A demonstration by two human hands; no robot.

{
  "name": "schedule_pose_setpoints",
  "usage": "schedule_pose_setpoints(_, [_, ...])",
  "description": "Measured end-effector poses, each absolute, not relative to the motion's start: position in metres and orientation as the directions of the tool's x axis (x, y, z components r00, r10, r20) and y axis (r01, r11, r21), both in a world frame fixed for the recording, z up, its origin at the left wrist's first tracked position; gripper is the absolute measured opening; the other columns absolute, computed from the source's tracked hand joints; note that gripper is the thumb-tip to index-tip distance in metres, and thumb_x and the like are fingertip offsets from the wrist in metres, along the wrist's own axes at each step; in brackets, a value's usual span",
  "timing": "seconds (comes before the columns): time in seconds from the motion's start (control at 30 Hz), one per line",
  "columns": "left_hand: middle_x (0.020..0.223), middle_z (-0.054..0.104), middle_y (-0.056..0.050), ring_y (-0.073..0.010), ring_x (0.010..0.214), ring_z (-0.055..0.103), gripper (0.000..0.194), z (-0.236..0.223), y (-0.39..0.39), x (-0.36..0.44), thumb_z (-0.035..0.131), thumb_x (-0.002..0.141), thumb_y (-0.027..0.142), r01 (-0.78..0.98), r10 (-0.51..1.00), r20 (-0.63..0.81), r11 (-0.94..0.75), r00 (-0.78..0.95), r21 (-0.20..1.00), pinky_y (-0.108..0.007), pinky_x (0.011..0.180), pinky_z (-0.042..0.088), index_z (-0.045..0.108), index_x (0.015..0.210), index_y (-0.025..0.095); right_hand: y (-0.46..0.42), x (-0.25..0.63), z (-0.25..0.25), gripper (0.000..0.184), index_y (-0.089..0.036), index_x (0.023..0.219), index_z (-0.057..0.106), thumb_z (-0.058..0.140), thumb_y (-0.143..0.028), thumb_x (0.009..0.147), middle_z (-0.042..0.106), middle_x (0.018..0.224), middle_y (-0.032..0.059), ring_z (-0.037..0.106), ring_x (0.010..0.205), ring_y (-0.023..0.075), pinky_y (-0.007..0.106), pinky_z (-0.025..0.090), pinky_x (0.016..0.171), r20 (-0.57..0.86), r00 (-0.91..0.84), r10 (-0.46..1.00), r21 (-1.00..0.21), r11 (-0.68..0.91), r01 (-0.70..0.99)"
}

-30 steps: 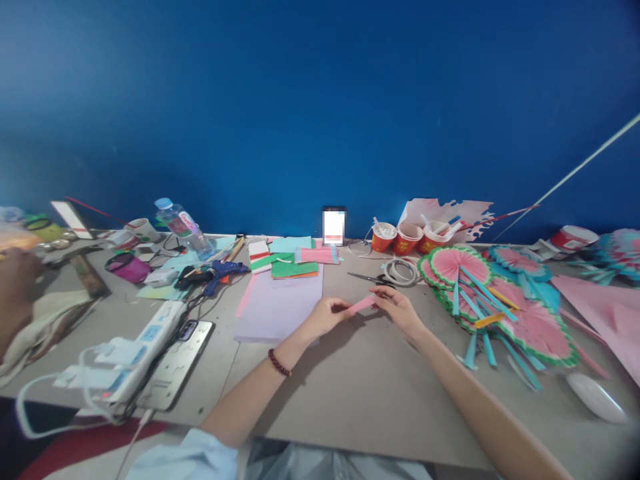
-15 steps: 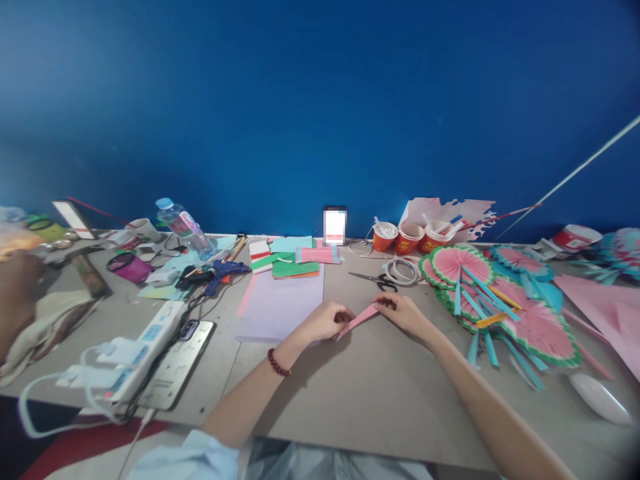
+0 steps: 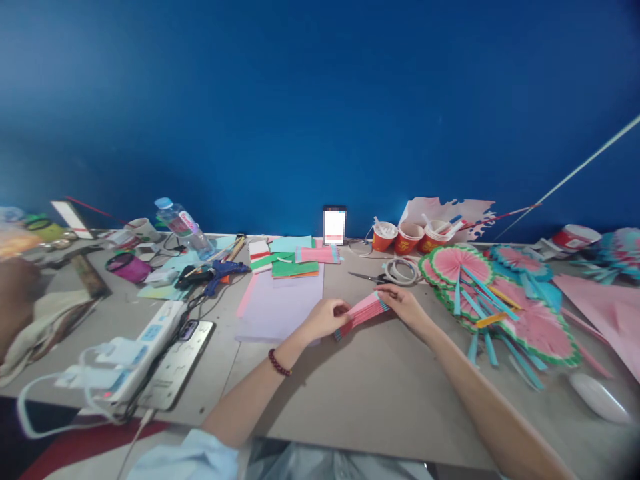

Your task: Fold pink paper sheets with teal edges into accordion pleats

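Observation:
A pleated pink paper strip (image 3: pixel 364 312) with blue-green ends is stretched between my two hands above the grey table. My left hand (image 3: pixel 327 316), with a dark bead bracelet at its wrist, pinches the near-left end. At the other end my right hand (image 3: pixel 406 308) grips the upper right corner, fingers closed on the folds. The pleats face me and are slightly spread. Scissors (image 3: pixel 373 277) lie just beyond the right hand. A lilac paper sheet (image 3: pixel 285 303) lies beyond the left hand, and another pink pleated strip (image 3: pixel 316 255) rests at the back.
Watermelon-like paper fans (image 3: pixel 540 320) lie on the right, near a white mouse (image 3: pixel 599 398). Red cups (image 3: pixel 409 241) stand at the back. On the left are a power strip (image 3: pixel 150 343), a phone (image 3: pixel 181 363), a glue gun (image 3: pixel 223 275) and a bottle (image 3: pixel 186 230). Another person's hand (image 3: pixel 17 293) is at far left.
The pink pleated paper was seen as a thin, edge-on strip; now its pleats are turned into view and spread wider. Both hands have shifted only slightly.

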State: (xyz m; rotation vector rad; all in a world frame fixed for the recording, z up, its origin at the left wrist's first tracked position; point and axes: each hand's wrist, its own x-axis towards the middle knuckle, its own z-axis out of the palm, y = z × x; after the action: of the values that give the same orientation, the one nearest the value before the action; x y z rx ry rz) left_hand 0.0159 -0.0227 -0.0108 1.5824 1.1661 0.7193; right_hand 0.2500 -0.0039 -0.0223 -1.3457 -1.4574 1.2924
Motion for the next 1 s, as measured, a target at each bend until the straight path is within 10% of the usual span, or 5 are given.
schedule_pose_setpoints(0.3, [0.074,0.065,-0.003,-0.0131,0.064,0.058,0.041,-0.019,-0.023,0.030,0.080,0.057,0.043,-0.039,0.946,-0.162,0.180,0.281,0.983,-0.023,0.060,0.044,0.061,0.078,0.014,-0.013,0.232,-0.020,0.066,-0.025,0.119,0.050,0.078,-0.038,0.061,0.068,0.081,-0.0004,0.065,0.070,0.0167,0.033,0.053,0.071,-0.165,-0.187,0.968,-0.962,-0.200,-0.187])
schedule_pose_setpoints(1.0, [0.054,0.058,0.003,-0.0093,0.048,0.053,0.040,-0.014,-0.026,0.038,0.078,0.059,0.047,-0.240,0.969,-0.125,0.176,0.212,0.955,-0.023,0.053,0.043,0.057,0.069,0.015,-0.027,0.215,-0.018,0.043,-0.019,0.092,0.067,0.081,-0.040,0.058,0.074,0.086,0.0052,0.069,0.079,0.0229,0.041,0.053,0.083,-0.140,-0.255,0.957,-0.963,-0.192,-0.190])
